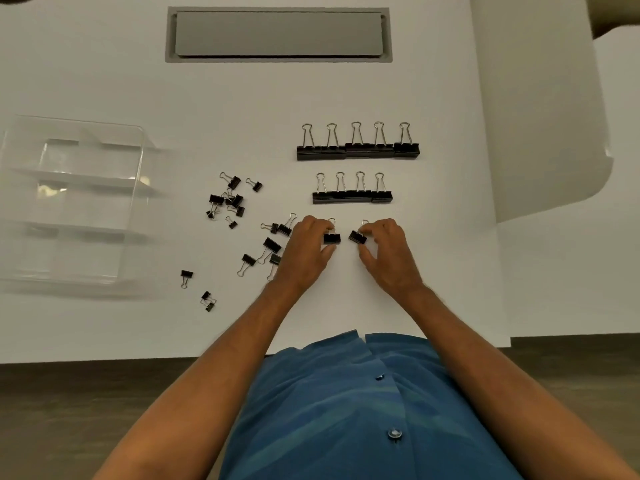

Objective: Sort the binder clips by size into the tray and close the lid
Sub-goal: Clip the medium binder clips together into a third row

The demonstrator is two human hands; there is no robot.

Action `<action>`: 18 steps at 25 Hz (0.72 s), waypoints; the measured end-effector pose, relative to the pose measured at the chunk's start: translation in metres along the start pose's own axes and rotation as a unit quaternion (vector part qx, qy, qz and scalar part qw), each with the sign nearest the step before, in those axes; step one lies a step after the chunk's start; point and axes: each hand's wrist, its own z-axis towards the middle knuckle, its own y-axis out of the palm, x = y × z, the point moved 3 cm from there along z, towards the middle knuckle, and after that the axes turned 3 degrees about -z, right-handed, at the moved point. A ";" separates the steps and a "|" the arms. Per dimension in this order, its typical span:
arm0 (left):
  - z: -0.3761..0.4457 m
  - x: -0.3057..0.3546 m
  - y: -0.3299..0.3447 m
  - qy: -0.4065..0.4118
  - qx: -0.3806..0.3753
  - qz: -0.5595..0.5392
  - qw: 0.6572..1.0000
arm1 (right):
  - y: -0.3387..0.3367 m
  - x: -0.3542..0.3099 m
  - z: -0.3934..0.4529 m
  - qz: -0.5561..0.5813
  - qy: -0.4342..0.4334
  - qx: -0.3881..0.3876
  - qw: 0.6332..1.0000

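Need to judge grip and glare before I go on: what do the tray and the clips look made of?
Tray: looks like clear thin moulded plastic; the table shows through it and its ridges catch glare. Clips, such as the far row: black bodies, probably painted sheet metal, matte to slightly glossy, with bright silver wire handles, seemingly steel.

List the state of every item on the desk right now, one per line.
Clear tray: open, no clips inside.
Far row of clips: five, lined up.
Middle row: four, lined up.
Loose clips: scattered, unsorted.
Left hand: holds one clip.
Right hand: pinches another clip.
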 end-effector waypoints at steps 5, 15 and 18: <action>0.008 0.001 0.004 -0.020 0.048 -0.020 0.998 | 0.003 0.004 0.010 -0.008 -0.038 -0.035 0.999; 0.010 -0.001 0.008 -0.040 0.056 -0.031 0.997 | 0.009 0.009 0.015 -0.014 -0.048 -0.017 0.999; 0.010 0.002 0.009 -0.038 0.056 -0.011 0.998 | 0.011 0.011 0.015 -0.017 -0.054 -0.008 0.998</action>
